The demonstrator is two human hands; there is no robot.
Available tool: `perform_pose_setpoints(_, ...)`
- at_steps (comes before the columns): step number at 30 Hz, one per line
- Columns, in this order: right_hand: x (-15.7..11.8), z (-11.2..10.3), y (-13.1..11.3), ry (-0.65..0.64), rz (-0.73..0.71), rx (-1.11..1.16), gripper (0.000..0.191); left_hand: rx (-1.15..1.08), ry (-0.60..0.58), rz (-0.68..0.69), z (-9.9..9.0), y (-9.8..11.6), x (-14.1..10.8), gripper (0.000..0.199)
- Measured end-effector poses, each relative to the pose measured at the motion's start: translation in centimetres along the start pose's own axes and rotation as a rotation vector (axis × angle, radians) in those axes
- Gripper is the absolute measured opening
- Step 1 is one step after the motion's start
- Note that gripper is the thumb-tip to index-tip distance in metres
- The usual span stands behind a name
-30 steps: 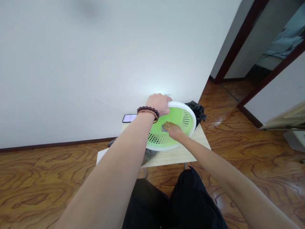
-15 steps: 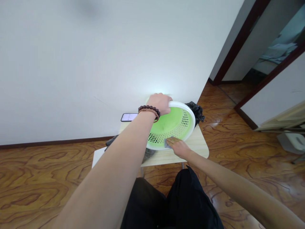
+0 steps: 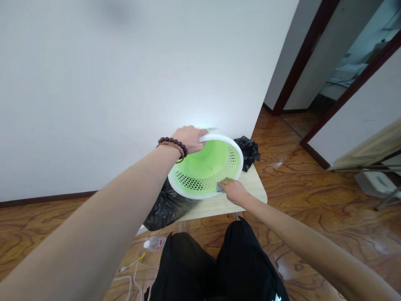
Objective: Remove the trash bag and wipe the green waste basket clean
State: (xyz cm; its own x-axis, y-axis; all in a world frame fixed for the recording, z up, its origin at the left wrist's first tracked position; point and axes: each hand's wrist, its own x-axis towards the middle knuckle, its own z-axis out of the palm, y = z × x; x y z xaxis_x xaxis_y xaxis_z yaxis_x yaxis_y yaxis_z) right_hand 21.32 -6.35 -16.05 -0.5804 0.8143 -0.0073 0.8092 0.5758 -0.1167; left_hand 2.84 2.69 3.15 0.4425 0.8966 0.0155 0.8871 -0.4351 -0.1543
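Note:
A light green plastic basket (image 3: 206, 161) with a white rim and rows of holes is tilted towards me above a small pale wooden table (image 3: 250, 186). My left hand (image 3: 190, 139), with a beaded bracelet at the wrist, is closed around the far rim. At the near right of the rim, my right hand (image 3: 233, 190) presses a small greyish cloth (image 3: 220, 187) against the basket's inner edge. Its fingers are closed over the cloth, so only part of it shows.
Black plastic bags lie at the left (image 3: 166, 207) and right (image 3: 247, 151) of the basket. A clear bottle (image 3: 154, 243) and a white cable (image 3: 135, 274) are on the wooden floor (image 3: 310, 209). The white wall (image 3: 109, 96) rises right behind the table.
The basket and my left hand have shifted left in view, while my right hand stays near the rim with the cloth. The bottle and cable have come into view; the phone is now hidden.

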Motion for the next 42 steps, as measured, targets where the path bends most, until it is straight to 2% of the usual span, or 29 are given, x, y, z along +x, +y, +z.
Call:
perform_pose_setpoints(5,0.3,-1.0,-0.5,-0.058,0.086,-0.030,0.031,0.050,0.025,-0.048,0.2,0.4,0.4,0.041)
perform_pose_setpoints(10,2.3,-2.2,0.0,-0.137,0.215,0.084,0.033,0.013,0.097,-0.002,0.4,0.5,0.7,0.046)
perform_pose_setpoints(12,3.8,-2.6,0.8,-0.101,0.232,0.163,0.038,-0.041,0.088,0.047,0.5,0.0,1.1,0.049)
perform_pose_setpoints(15,6.4,-2.9,1.8,0.024,0.215,0.218,0.045,-0.151,0.033,0.119,0.6,-0.5,1.8,0.046)
perform_pose_setpoints(18,8.6,-2.1,2.3,0.093,0.161,0.181,0.048,-0.248,-0.013,0.102,0.7,-0.4,2.4,0.044)
perform_pose_setpoints(22,9.9,0.9,2.3,-0.021,0.096,0.082,0.043,-0.310,-0.015,0.072,0.9,0.0,2.5,0.046)
perform_pose_setpoints(24,9.7,2.7,1.8,-0.047,0.087,0.049,0.041,-0.312,-0.003,0.073,1.0,0.2,2.3,0.046)
perform_pose_setpoints(26,9.1,4.0,0.9,-0.021,0.083,0.034,0.042,-0.317,0.008,0.075,1.1,0.3,2.2,0.046)
perform_pose_setpoints(30,6.7,5.0,-1.3,0.031,0.062,0.063,0.045,-0.343,0.020,0.064,1.4,0.4,2.3,0.045)
perform_pose_setpoints(34,2.8,4.4,-2.6,0.048,-0.034,0.121,0.048,-0.344,0.035,0.079,1.5,0.2,2.4,0.045)
perform_pose_setpoints(37,0.4,3.4,-2.7,0.013,-0.101,0.182,0.052,-0.335,0.019,0.081,1.4,0.1,2.4,0.047)
perform_pose_setpoints(40,-0.2,2.1,-2.3,-0.039,-0.089,0.248,0.052,-0.312,0.015,0.082,1.1,0.0,2.2,0.048)
perform_pose_setpoints(42,0.7,1.2,-1.8,-0.025,-0.043,0.270,0.052,-0.296,0.024,0.083,1.0,0.0,2.1,0.049)
